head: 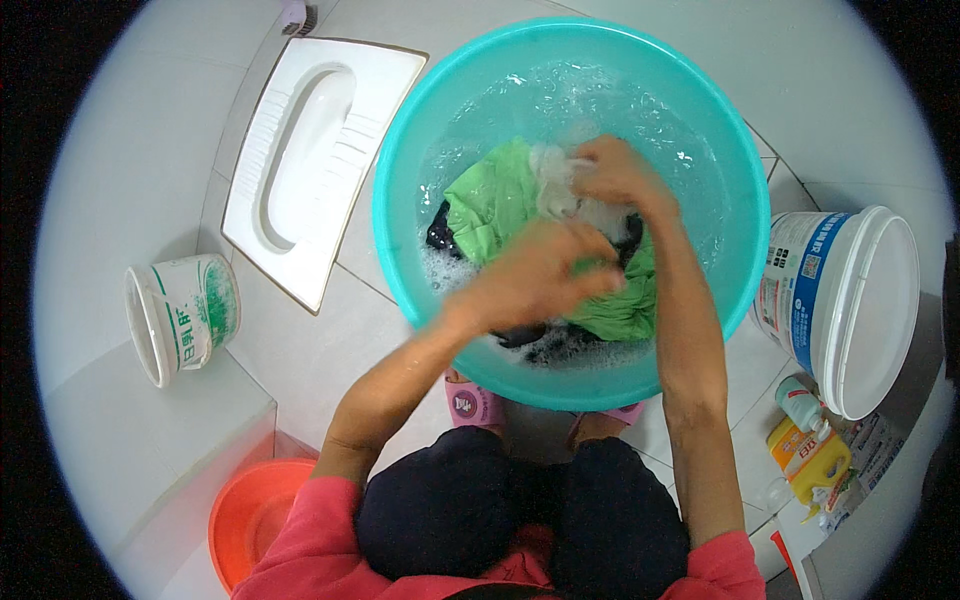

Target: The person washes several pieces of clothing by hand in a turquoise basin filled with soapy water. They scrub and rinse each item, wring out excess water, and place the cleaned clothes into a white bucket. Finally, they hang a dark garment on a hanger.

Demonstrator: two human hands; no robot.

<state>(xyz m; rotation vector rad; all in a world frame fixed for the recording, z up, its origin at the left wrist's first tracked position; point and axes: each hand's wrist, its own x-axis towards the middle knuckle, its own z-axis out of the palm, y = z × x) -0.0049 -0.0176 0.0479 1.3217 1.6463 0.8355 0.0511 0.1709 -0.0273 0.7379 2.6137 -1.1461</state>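
A large turquoise plastic basin (386, 225) holds soapy water and wet laundry. My left hand (532, 277), blurred by motion, is over the green cloth (491, 202) with its fingers partly curled; whether it grips anything is unclear. My right hand (619, 172) has its fingers bent at a white, sudsy cloth (555, 180) near the middle of the basin, and its grip is hard to make out. Dark cloth (442, 229) shows beside and beneath the green fabric. Foam (446, 270) floats along the near and left side of the water.
A white squat toilet (315, 165) is set in the tiled floor at upper left. White plastic buckets stand left (184, 319) and right (817, 300). An orange-red basin (251, 517) is at lower left. A yellow detergent container (810, 457) and a pale green bottle (799, 405) lie at right.
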